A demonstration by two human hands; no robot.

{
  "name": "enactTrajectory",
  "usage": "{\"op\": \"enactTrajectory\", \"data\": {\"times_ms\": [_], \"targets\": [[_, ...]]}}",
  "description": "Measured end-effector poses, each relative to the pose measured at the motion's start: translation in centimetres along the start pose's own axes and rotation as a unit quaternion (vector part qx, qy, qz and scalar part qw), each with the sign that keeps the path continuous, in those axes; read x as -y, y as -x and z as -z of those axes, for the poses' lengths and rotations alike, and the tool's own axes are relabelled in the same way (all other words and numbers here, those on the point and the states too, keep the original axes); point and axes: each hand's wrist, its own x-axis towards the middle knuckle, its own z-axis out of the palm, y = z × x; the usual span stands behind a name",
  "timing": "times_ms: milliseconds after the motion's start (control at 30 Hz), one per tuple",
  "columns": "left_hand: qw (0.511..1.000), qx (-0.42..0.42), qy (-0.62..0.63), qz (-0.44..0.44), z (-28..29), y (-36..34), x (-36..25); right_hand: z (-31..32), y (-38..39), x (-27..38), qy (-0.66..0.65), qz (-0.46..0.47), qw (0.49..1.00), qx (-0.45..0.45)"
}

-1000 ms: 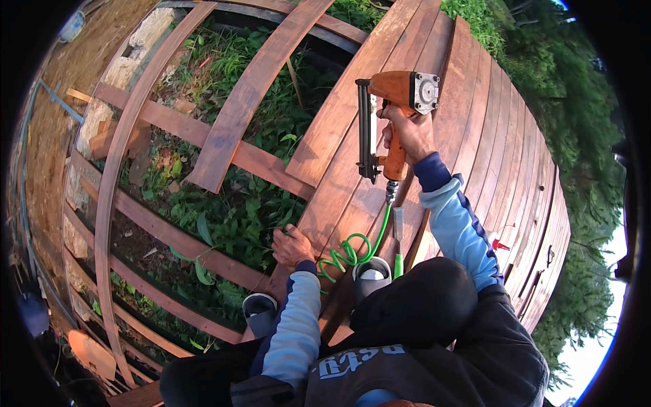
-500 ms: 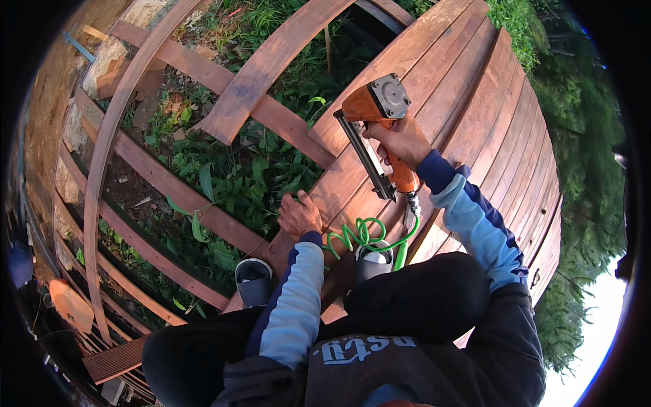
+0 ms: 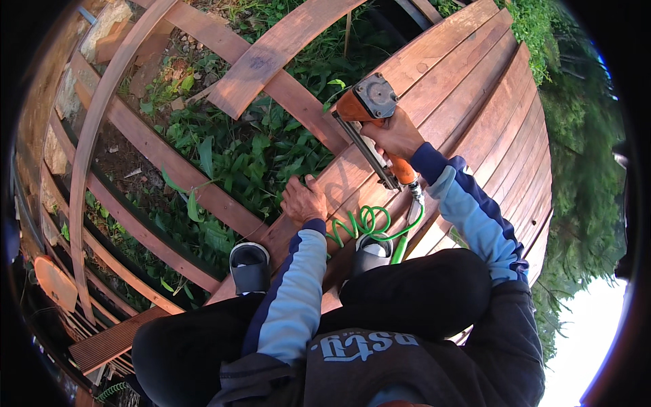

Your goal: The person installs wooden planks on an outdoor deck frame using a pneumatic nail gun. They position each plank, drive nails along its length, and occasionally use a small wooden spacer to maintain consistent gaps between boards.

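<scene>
In my right hand (image 3: 397, 139) is an orange nail gun (image 3: 354, 107) with a grey cap, my fingers closed round its handle. Its long dark magazine (image 3: 369, 154) slants down over the deck boards, and I cannot tell if its tip touches them. From the handle's end runs a green coiled air hose (image 3: 375, 218), looping over the planks between my arms. My left hand (image 3: 303, 200) is curled on the edge of the outermost deck board (image 3: 346, 197), at the border of the open framing. Its fingertips are partly hidden.
Reddish wooden joists (image 3: 183, 173) cross over green plants and soil on the left. A loose short plank (image 3: 261, 64) lies across the joists, and a long curved strip (image 3: 91, 129) is farther left. My dark slippers (image 3: 249, 268) stand on the boards. Trees (image 3: 583, 169) border the deck's right side.
The view has shifted, so the deck sits slightly higher and farther right. Relative to the boards, the nail gun has moved a little left and toward me. My left hand stays at the board's edge.
</scene>
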Motion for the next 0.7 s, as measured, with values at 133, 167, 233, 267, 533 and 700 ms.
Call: {"op": "enactTrajectory", "data": {"times_ms": [133,167,233,267,533,700], "targets": [[1.000,0.008,-0.006,0.000,0.0,0.1,0.0,-0.3,0.0,-0.3,-0.001,-0.009,1.000,-0.002],[1.000,0.008,-0.007,-0.001,0.0,0.1,0.0,-0.3,0.0,-0.3,0.000,-0.013,1.000,0.000],[1.000,0.013,-0.006,0.002,0.1,0.0,-0.1,-0.3,0.0,-0.3,0.008,0.006,1.000,-0.003],[1.000,0.019,-0.007,0.008,0.1,0.0,-0.1,-0.4,-0.1,-0.2,0.014,0.007,1.000,-0.001],[1.000,0.008,0.004,-0.008,0.0,0.1,0.3,-0.4,-1.1,0.3,0.085,-0.017,0.996,0.015],[1.000,0.017,0.007,0.000,-0.1,-0.1,0.2,0.4,-0.9,1.1,0.022,-0.060,0.998,0.020]]}}
